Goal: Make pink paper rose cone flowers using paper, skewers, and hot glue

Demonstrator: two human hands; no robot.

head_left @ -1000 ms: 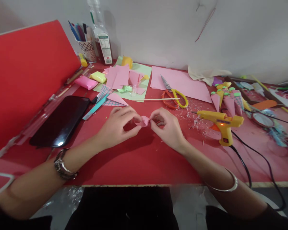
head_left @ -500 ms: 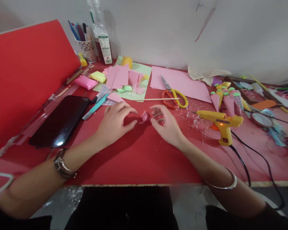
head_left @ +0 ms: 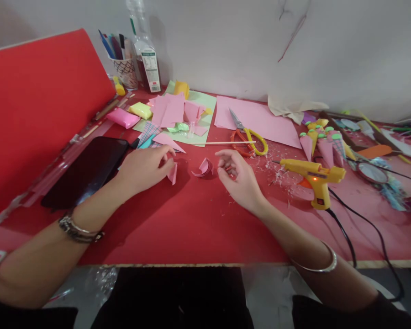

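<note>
A small folded piece of pink paper hangs at the fingertips of my left hand, which is closed on it. Just right of it, a curled strip of pink paper lies on the red table, touched by neither hand. My right hand rests beside the curled strip, its fingers bent but apart, with nothing in them. Behind the left hand lie a pink paper triangle and a turquoise pen-like tool, partly covered. A thin wooden stick lies behind the curled strip.
Right of my right hand stands a yellow glue gun with its light on and a black cable. Scissors rest on pink sheets. Paper cones stand far right. A phone lies left, near a bottle and pen cup.
My left hand has drawn back to the left, and a folded pink paper piece now shows in its fingers. The curled strip is more exposed. My right hand has barely moved.
</note>
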